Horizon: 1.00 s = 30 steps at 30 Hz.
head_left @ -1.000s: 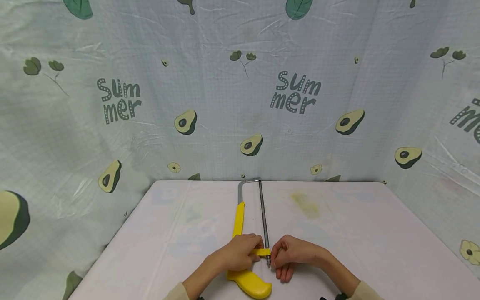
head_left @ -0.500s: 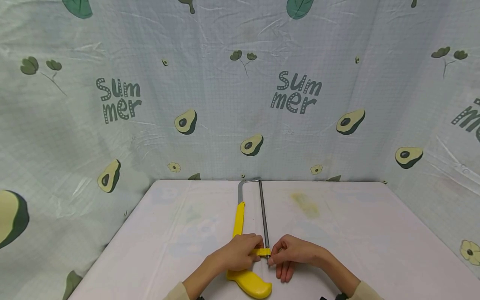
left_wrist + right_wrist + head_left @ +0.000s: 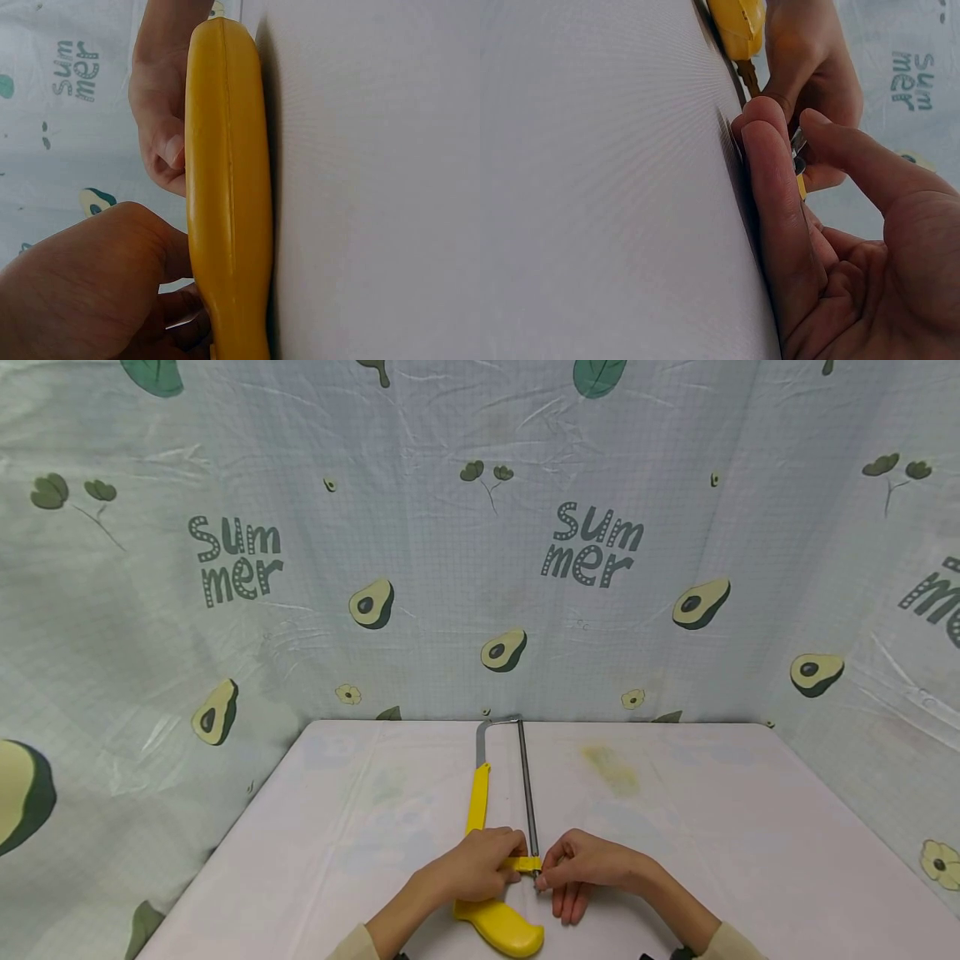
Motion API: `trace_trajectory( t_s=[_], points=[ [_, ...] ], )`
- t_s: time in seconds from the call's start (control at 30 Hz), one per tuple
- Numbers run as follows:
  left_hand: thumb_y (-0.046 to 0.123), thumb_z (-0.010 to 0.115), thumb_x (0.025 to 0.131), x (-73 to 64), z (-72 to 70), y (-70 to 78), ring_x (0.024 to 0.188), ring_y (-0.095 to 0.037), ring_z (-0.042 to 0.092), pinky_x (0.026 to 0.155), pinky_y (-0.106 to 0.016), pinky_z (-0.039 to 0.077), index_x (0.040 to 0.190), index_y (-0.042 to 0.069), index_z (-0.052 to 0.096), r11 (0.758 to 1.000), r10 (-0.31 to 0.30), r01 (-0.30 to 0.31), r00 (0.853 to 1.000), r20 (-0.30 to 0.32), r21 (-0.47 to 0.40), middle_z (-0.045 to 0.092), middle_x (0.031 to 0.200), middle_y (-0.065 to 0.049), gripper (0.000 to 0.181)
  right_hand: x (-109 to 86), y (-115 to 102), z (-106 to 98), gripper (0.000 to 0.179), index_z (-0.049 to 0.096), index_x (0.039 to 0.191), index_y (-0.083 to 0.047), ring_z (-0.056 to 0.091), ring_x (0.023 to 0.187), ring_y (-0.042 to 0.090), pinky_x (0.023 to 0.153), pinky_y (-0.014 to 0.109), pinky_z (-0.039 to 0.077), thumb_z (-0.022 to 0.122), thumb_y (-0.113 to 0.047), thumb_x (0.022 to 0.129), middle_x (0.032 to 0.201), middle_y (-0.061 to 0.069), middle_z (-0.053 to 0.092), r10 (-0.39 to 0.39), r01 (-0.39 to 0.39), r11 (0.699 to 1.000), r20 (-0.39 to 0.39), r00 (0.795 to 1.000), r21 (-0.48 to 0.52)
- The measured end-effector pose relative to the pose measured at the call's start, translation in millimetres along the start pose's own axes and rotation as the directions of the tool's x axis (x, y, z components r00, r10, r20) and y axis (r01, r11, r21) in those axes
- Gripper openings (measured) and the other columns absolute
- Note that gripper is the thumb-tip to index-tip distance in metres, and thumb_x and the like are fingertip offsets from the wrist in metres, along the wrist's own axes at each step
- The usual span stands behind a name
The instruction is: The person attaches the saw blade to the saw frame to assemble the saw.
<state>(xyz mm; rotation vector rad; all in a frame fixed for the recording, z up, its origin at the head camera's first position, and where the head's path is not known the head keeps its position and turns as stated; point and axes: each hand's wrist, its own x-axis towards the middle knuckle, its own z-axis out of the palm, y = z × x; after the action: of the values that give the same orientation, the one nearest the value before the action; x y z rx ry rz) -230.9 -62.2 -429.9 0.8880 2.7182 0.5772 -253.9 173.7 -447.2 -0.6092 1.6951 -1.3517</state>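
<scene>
A hacksaw with a yellow handle [image 3: 501,928] lies on the table, its grey metal frame [image 3: 481,745] and dark blade [image 3: 527,785] pointing away from me. My left hand [image 3: 483,864] grips it where the yellow crosspiece [image 3: 525,864] meets the handle. At the near end of the blade, my right hand [image 3: 588,868] pinches the small metal tension screw [image 3: 536,878] between thumb and forefinger. Those fingertips mostly cover the screw. In the left wrist view the yellow handle [image 3: 229,150] hides part of both hands. The right wrist view shows the thumb close over the metal end [image 3: 798,141].
The white-covered table [image 3: 675,793] extends around the saw, with a yellowish stain [image 3: 611,770] right of the blade. Behind and at both sides hangs a pale curtain [image 3: 435,543] printed with avocados and lettering.
My right thumb and forefinger have moved slightly left onto the metal tension screw, which showed more fully a second ago. The left hand and the hacksaw have stayed in place.
</scene>
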Motion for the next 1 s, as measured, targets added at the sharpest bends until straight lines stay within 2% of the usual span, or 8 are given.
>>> trace_trajectory(
  t_s=[0.6, 1.0],
  points=[
    [0.02, 0.07, 0.098, 0.9, -2.6, -2.3, 0.081, -0.003, 0.05, 0.082, -0.02, 0.047, 0.105, 0.021, 0.061, 1.0, 0.014, -0.014, 1.0, 0.006, 0.001, 0.058, 0.092, 0.013, 0.01, 1.7, -1.8, -0.2, 0.026, 0.072, 0.099, 0.0, 0.071, 0.057, 0.007, 0.055, 0.022, 0.057, 0.069, -0.025, 0.098, 0.07, 0.002, 0.074, 0.012, -0.012, 1.0, -0.016, 1.0, 0.006],
    [0.021, 0.07, 0.098, 1.7, -4.0, -3.4, 0.08, -0.002, 0.05, 0.081, -0.02, 0.047, 0.104, 0.021, 0.061, 1.0, 0.021, -0.021, 1.0, 0.009, 0.003, 0.058, 0.092, 0.013, 0.011, 0.8, -4.9, 1.4, 0.029, 0.071, 0.1, 0.005, 0.071, 0.056, 0.008, 0.055, 0.023, 0.057, 0.069, -0.023, 0.099, 0.07, 0.003, 0.073, 0.005, -0.005, 1.0, -0.019, 1.0, 0.024]
  ],
)
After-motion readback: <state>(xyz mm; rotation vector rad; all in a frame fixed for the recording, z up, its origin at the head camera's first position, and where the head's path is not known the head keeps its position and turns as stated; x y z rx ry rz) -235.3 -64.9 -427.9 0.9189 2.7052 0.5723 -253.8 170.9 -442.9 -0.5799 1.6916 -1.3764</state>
